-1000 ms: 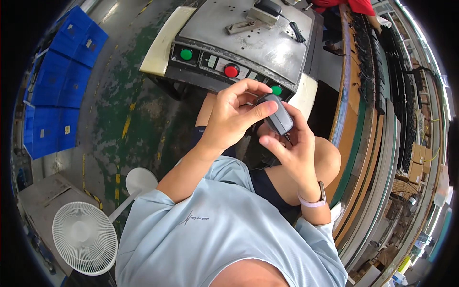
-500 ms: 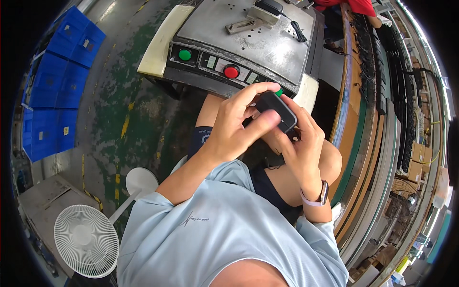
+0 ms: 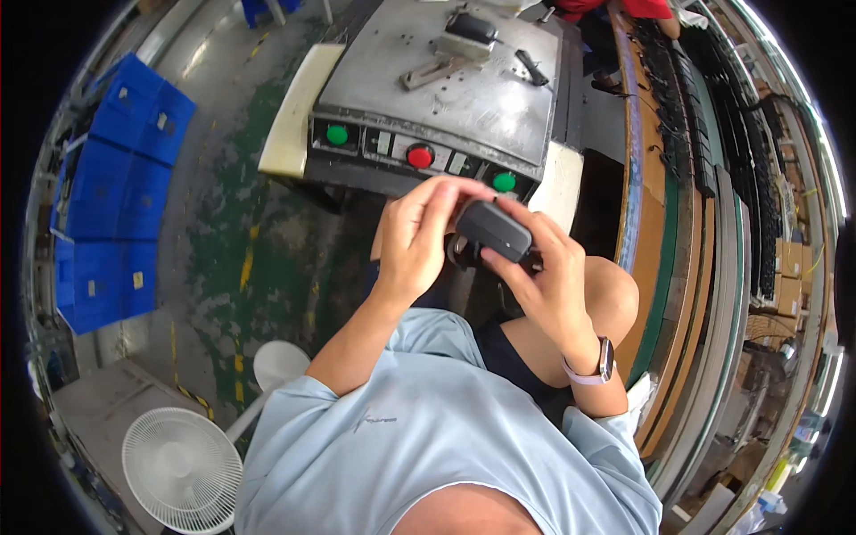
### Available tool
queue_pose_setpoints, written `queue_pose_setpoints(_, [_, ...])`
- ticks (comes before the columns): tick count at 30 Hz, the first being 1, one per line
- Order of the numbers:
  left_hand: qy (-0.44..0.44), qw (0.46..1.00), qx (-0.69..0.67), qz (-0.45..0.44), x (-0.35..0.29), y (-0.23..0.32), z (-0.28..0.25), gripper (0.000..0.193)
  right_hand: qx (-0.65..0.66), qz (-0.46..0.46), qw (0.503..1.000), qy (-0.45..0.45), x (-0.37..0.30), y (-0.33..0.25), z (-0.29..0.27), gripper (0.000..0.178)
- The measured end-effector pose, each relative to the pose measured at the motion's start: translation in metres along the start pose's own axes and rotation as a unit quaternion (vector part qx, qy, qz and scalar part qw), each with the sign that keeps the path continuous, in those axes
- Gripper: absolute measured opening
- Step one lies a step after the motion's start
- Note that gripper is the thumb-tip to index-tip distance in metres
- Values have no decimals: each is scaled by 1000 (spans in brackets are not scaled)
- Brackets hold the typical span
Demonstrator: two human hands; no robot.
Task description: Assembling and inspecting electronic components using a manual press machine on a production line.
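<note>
A black power adapter (image 3: 493,230), a rounded box, is held up over my lap at the front of the machine. My right hand (image 3: 550,267) grips its right end, thumb along the near side and fingers over the far edge. My left hand (image 3: 419,234) is closed at its left end, fingertips touching the far left corner, the thumb raised off its face. A dark loop of cable (image 3: 459,253) shows just under the left fingers; where it leads is hidden. A similar black adapter (image 3: 471,28) sits on a metal block on the machine, its bundled cable (image 3: 531,68) beside it.
The metal-topped machine (image 3: 374,76) bears a red button (image 3: 419,156) and two green buttons. Blue bins (image 3: 107,201) are stacked at the left. A white fan (image 3: 183,464) stands lower left. A long bench (image 3: 664,267) runs along the right; a person's red sleeve (image 3: 646,7) shows beyond.
My left thumb has lifted off the adapter's face, and the left hand has drawn slightly left. The adapter has tilted and moved a little left and nearer. My view has shifted slightly.
</note>
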State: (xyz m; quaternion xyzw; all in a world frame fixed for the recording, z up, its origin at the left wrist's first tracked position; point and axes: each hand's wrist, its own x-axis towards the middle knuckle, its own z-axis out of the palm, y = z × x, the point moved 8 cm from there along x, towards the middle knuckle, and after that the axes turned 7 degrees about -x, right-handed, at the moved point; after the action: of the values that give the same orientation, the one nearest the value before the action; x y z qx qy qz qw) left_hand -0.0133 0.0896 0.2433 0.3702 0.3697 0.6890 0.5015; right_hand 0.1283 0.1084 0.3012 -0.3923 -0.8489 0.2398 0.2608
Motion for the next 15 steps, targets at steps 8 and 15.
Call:
queue_pose_setpoints(8, [-2,998,68,7,45,8,-36,23,351,213,911,23,-22,44,-23,40])
queue_pose_setpoints(15, [-229,968,-83,-51,12,-28,59,82,265,105,952,113,-43,36,-20,43])
